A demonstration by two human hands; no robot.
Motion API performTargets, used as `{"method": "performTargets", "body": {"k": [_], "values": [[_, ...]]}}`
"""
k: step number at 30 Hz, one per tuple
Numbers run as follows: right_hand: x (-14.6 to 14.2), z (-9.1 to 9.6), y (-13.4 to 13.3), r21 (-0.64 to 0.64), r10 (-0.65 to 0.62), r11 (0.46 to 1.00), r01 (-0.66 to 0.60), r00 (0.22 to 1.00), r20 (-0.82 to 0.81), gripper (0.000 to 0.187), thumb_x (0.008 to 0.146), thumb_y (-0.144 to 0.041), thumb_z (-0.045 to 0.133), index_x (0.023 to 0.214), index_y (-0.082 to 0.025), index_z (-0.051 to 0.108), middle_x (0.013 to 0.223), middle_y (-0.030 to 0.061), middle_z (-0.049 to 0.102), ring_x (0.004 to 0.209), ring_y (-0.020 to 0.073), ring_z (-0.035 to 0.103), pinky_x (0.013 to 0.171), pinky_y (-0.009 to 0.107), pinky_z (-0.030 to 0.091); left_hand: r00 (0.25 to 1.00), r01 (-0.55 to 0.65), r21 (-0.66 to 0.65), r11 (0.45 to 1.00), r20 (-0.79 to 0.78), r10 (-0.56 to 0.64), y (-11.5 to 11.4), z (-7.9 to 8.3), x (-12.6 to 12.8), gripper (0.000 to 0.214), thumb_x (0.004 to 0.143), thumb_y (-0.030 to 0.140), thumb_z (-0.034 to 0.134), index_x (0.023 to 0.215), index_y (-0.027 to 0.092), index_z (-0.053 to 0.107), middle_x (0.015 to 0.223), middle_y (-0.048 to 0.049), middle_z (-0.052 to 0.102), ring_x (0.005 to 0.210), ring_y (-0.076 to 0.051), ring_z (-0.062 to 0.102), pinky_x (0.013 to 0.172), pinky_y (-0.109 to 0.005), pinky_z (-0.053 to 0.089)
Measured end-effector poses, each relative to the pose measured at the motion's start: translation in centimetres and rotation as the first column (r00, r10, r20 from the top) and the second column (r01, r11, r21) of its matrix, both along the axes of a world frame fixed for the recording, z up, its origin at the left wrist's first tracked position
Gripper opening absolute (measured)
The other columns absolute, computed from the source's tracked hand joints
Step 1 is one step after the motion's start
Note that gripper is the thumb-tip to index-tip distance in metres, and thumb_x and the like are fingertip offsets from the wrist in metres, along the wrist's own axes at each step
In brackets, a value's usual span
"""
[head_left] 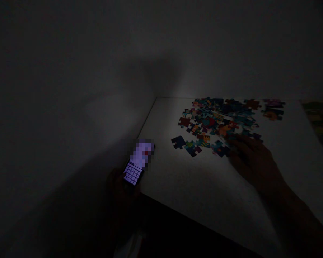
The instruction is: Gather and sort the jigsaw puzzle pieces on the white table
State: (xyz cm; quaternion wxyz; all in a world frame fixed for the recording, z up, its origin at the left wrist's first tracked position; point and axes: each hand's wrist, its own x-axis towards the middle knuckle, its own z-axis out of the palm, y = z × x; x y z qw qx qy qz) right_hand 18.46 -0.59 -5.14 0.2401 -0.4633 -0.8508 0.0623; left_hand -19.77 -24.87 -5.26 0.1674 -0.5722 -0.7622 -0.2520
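Note:
In a dim room, my left hand [121,190] is shut around a smartphone [137,165] at the near corner of a white table. The phone's lit screen shows a keypad, and the upper part is pixelated. My right hand [251,161] lies in shadow on the near side of a loose spread of multicoloured jigsaw puzzle pieces [215,122]. Its fingertips are at the pieces. A dark blue piece [178,142] lies apart near the left of the spread. I cannot tell whether my right hand holds a piece.
The white table [204,179] meets pale walls [97,71] at its far left corner. A colourful picture board or puzzle box [321,129] lies at the right edge of the view. The table's near edge runs below my hands.

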Motion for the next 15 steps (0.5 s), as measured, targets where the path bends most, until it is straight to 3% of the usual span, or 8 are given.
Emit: {"method": "performTargets", "body": {"k": [7,11,15], "values": [[0.0,0.0,0.0,-0.005,0.009,1.0,-0.009,1.0,-0.013,0.043,0.097,-0.044,0.04,0.126,-0.02,0.059,0.138,0.0135,0.055,0.128,0.0339,0.051,0.105,0.058,0.042,0.998,0.014,-0.149,0.989,-0.055,-0.023,0.2,0.9,0.6,0.035,0.083,0.028,0.061,0.118,0.021,0.06,0.145,-0.015,0.03,0.134,-0.039,0.037,0.103,-0.057,0.042],[-0.1,0.0,0.0,-0.005,-0.007,1.0,0.007,1.0,0.008,0.043,0.097,-0.044,0.039,0.125,-0.02,0.06,0.137,0.0135,0.056,0.127,0.0335,0.051,0.104,0.057,0.043,0.994,0.043,-0.153,0.987,-0.089,-0.057,0.3,1.1,0.6,0.035,0.084,0.028,0.061,0.118,0.021,0.058,0.144,-0.0156,0.031,0.134,-0.04,0.036,0.102,-0.06,0.042],[-0.2,0.1,0.0,0.025,-0.01,1.0,0.01,1.0,0.017,0.046,0.098,-0.046,0.036,0.124,-0.017,0.061,0.134,0.0154,0.058,0.125,0.0345,0.052,0.102,0.058,0.045,0.988,0.085,-0.071,0.994,-0.126,-0.094,0.3,0.9,0.4,0.034,0.084,0.027,0.063,0.117,0.022,0.056,0.138,-0.0142,0.04,0.133,-0.039,0.037,0.104,-0.06,0.04]]}}
